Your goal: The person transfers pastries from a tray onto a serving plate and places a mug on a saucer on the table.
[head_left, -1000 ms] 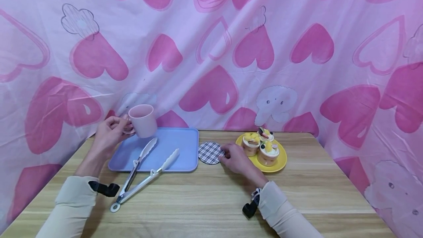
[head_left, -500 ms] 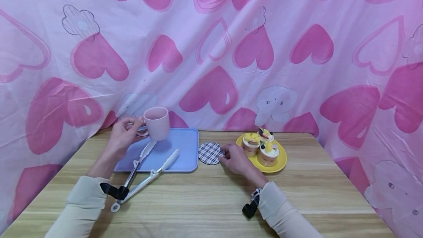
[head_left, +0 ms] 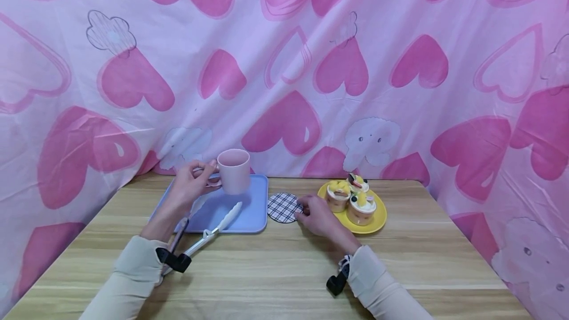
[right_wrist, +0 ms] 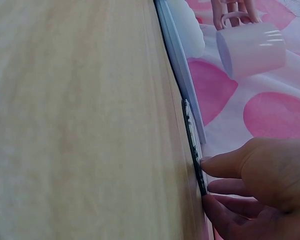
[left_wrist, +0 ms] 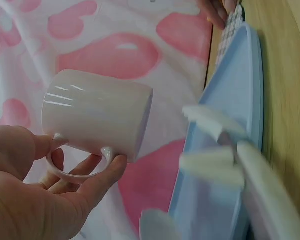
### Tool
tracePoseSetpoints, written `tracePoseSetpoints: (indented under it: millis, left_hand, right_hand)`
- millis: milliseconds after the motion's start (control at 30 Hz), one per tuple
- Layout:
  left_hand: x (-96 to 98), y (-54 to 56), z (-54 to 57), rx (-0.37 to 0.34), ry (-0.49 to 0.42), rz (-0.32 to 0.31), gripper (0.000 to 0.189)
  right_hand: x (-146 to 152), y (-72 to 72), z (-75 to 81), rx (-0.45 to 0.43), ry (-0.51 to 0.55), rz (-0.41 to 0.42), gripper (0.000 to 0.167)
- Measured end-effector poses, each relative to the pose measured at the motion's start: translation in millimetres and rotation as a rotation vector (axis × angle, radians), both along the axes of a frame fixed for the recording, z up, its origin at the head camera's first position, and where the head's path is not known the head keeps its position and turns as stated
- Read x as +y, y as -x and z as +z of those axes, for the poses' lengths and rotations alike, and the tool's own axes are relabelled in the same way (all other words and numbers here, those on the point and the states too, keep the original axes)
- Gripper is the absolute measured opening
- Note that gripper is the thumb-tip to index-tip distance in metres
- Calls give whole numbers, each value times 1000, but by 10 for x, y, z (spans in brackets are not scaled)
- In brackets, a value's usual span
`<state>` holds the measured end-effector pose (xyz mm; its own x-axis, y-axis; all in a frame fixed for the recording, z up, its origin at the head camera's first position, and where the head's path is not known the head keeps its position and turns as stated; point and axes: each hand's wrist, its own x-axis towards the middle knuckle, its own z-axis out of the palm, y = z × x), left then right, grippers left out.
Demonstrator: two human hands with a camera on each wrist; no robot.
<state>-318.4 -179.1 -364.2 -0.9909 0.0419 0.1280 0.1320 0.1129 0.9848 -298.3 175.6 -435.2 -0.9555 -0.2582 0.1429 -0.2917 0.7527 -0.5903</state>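
My left hand (head_left: 191, 181) holds a pink mug (head_left: 234, 174) by its handle, upright above the blue tray (head_left: 255, 211). In the left wrist view the thumb and fingers close round the mug's handle (left_wrist: 80, 176). At the middle of the table my right hand (head_left: 317, 214) grips the right edge of a round plaid coaster (head_left: 282, 207), which lies flat. Seen from the right wrist, the thumb and fingertips (right_wrist: 210, 167) meet the coaster's rim. Metal tongs (head_left: 202, 243) with white tips lie spread across the tray's front edge, partly hidden behind my left forearm.
A yellow plate (head_left: 378, 221) with three cream-topped dessert cups (head_left: 361, 211) stands just right of my right hand. Behind the wooden table (head_left: 284, 270) hangs a pink heart-print cloth (head_left: 284, 63). The tray's right edge sits close to the coaster.
My left hand has carried the mug rightward over the tray, from its left part toward its right side. My right hand and the coaster have stayed in place.
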Motion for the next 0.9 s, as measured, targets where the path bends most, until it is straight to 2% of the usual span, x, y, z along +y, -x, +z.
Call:
tracePoseSetpoints:
  millis: [133, 267, 333, 500, 567, 800, 900]
  left_hand:
    - [136, 10, -1, -17, 3, -20, 45]
    - [278, 12, -9, -34, 39, -28, 47]
    - [341, 19, -21, -39, 43, -30, 47]
    - [481, 47, -64, -39, -7, -41, 43]
    - [532, 52, -81, -37, -15, -45, 42]
    - [699, 63, -147, -36, -5, -41, 39]
    - [763, 73, -159, -54, -9, -36, 40]
  right_hand:
    - [-17, -9, 0, -4, -9, -16, 38]
    - [1, 10, -13, 2, 2, 5, 39]
    - [52, 86, -106, 36, 0, 43, 39]
    - [84, 116, -141, 75, -1, 77, 38]
    - [45, 45, -47, 52, 6, 56, 38]
    - [25, 38, -67, 49, 5, -8, 37]
    - [41, 37, -56, 56, 9, 6, 36]
